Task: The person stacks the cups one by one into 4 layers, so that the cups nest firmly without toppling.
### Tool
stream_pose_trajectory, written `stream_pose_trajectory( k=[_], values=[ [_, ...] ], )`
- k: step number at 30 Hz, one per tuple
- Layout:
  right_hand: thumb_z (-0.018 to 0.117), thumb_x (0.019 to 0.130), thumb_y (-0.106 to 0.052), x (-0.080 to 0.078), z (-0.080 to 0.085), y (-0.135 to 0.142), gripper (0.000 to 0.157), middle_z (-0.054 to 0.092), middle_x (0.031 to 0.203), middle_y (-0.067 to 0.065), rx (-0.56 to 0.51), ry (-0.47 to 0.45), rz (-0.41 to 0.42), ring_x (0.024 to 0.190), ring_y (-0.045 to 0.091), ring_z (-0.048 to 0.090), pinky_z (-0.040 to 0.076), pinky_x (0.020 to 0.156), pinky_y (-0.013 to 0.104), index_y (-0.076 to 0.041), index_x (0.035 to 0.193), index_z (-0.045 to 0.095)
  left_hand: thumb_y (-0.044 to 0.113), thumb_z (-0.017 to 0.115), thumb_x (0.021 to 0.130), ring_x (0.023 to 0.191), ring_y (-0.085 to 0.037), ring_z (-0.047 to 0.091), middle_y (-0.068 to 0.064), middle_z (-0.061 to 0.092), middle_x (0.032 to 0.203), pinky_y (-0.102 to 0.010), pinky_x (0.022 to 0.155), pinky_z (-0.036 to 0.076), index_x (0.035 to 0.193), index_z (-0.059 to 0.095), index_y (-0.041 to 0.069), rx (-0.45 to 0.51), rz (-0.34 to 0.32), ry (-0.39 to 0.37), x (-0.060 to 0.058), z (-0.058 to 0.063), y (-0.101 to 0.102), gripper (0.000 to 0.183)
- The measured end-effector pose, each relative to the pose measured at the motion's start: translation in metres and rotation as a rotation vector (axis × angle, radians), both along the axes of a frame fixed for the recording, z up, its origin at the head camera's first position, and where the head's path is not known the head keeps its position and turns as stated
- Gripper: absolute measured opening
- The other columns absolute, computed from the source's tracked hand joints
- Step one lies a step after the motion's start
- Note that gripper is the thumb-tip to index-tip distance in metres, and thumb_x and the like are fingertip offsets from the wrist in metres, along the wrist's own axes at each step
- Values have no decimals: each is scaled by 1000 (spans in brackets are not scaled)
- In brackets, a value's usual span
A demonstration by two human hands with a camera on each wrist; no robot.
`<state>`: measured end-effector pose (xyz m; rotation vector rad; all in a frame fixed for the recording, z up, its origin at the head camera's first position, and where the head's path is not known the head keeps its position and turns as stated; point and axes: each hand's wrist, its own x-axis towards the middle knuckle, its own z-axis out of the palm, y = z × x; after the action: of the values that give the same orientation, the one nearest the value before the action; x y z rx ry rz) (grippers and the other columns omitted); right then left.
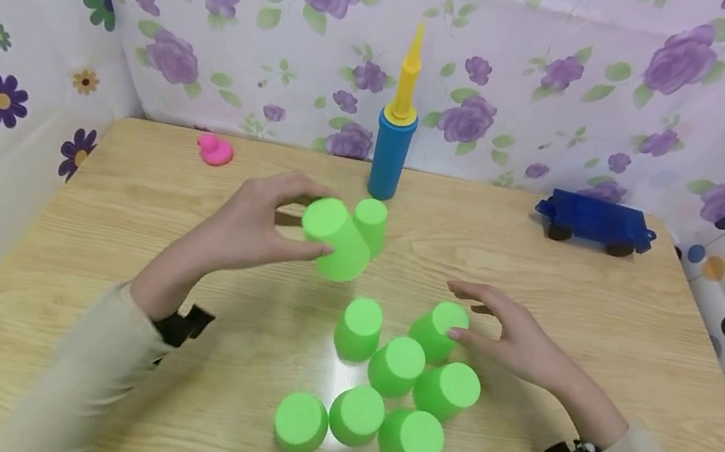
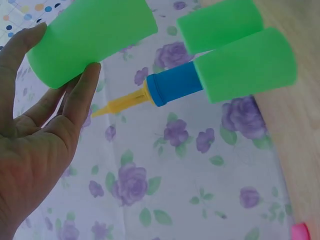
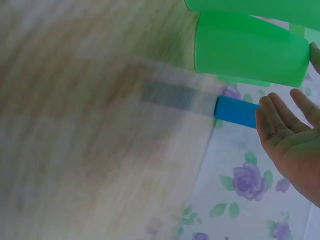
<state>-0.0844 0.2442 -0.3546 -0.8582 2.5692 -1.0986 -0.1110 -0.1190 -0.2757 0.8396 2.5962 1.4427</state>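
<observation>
My left hand (image 1: 255, 220) grips a green cup (image 1: 338, 250) between thumb and fingers, its base tilted up toward the left. In the left wrist view this cup (image 2: 95, 37) is off the table. Just behind it, another green cup (image 1: 371, 219) is partly hidden. My right hand (image 1: 523, 341) is spread around the top of an upside-down green cup (image 1: 434, 334). In the right wrist view the fingers (image 3: 274, 117) stand apart from that cup (image 3: 250, 50), and the thumb tip lies at its base edge; contact is unclear.
Several more upside-down green cups (image 1: 397, 364) are grouped on the wooden table (image 1: 214, 425). Along the back stand a pink duck (image 1: 215, 150), a blue pump with a yellow nozzle (image 1: 392, 151) and a blue toy wagon (image 1: 595, 220). Flowered cloth (image 1: 238, 21) hangs behind.
</observation>
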Motion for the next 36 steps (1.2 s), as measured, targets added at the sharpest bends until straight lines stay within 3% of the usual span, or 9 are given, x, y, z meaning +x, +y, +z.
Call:
stream_pose_trajectory(
  k=[6, 14, 21, 27, 36],
  values=[
    [69, 85, -24, 6, -3, 4, 61, 47, 139, 8, -40, 10, -7, 125, 18, 45, 42, 101, 35, -10, 138, 43, 14, 80, 73, 103, -17, 59, -4, 59, 114, -30, 84, 54, 120, 56, 7, 63, -44, -10, -34, 3, 30, 53],
    [70, 84, -31, 6, -4, -1, 63, 48, 138, 8, -40, -13, 30, 126, 19, 44, 44, 99, 39, -10, 138, 44, 28, 79, 75, 96, -8, 57, 2, 62, 105, -28, 81, 52, 116, 58, 11, -51, -122, 80, -68, -6, 62, 49],
    [68, 84, -37, 8, -14, -2, 60, 52, 134, 2, -5, 0, 20, 122, 13, 48, 45, 97, 39, -19, 137, 46, 34, 78, 75, 99, -13, 56, 3, 61, 109, -31, 87, 47, 116, 56, 16, -156, -136, 57, -81, -18, 86, 50],
    [69, 84, -34, 2, -18, 1, 56, 56, 126, -5, -22, 14, 78, 116, 13, 53, 49, 93, 34, -13, 132, 50, 32, 77, 76, 106, -19, 54, -1, 59, 116, -32, 92, 46, 119, 54, 12, -250, -133, -20, -87, -33, 97, 53],
    [71, 83, -28, -6, -15, 5, 53, 59, 122, -1, -46, -18, 118, 111, 14, 57, 50, 91, 33, -7, 128, 52, 31, 78, 75, 105, -19, 56, -2, 61, 115, -30, 90, 47, 117, 55, 11, -342, -161, -33, -97, -37, 107, 52]
  ],
)
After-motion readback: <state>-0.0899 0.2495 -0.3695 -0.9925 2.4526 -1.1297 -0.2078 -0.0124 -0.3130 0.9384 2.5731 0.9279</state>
